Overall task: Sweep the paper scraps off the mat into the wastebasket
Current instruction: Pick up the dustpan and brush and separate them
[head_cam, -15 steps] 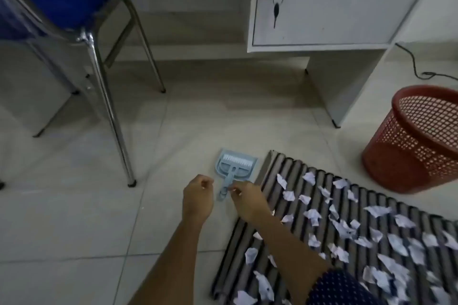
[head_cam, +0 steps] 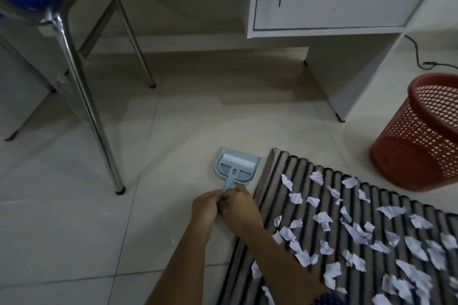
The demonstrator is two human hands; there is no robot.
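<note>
Paper scraps lie scattered all over the striped mat, on the floor w/ the red wastebasket standing just past the mat's far right corner, apart from it. None swept yet, by the look of it.

Your left hand and right hand meet at the handle end of the light blue dustpan, which lies flat on the floor just beside the mat's far left edge, w/ the small brush nested in it. Fingers of both hands are curled in, pinching the handle ends; looks like you're about to pull brush and pan apart.

Risks from here:
- If the brush is clipped in tight, a hard tug could pop it free w/ a jerk and flick it into the nearest scraps, sending them onto the floor.
- Scraps are light; fast strokes or a draught will scatter them off the mat rather than into the pan.
- The mat is ribbed, so scraps may catch in the grooves if you sweep across them.
- The basket is open mesh; tiny bits could slip through.

Hard to see: your fingers overlap, so can't tell which hand holds which handle. Mat's near and right parts are cut off, so the full scrap count is unknown. Basket's right side is out of frame; its contents aren't clear.
</note>
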